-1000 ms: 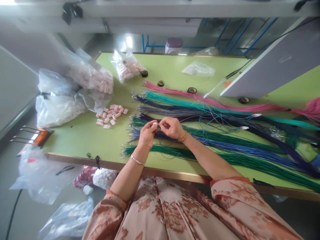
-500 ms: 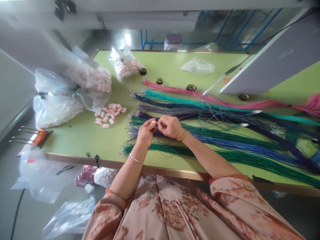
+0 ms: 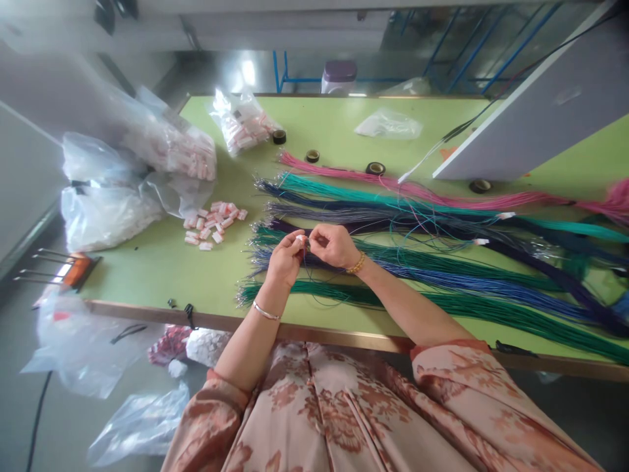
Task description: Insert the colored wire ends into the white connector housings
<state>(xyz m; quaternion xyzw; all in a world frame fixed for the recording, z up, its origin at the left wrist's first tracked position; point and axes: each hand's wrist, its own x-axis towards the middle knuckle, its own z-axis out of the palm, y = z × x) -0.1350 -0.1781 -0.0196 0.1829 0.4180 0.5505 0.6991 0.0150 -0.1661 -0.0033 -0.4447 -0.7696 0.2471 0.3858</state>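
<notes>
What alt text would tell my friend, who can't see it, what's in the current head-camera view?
A person's left hand pinches a small white piece, the right hand, fingers closed, just beside it, above bundles of coloured wires on a green table. Small pink-and-white pieces lie loosely piled toward the left, near clear plastic bags.

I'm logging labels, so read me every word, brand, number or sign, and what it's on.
No text can be read.
White patch on the orange piece: too small to tell.
Dark patch on the smaller bag of pieces: too blurred.
Red mark on the low plastic bag: too blurred.
White piece in the left hand: too small.
</notes>
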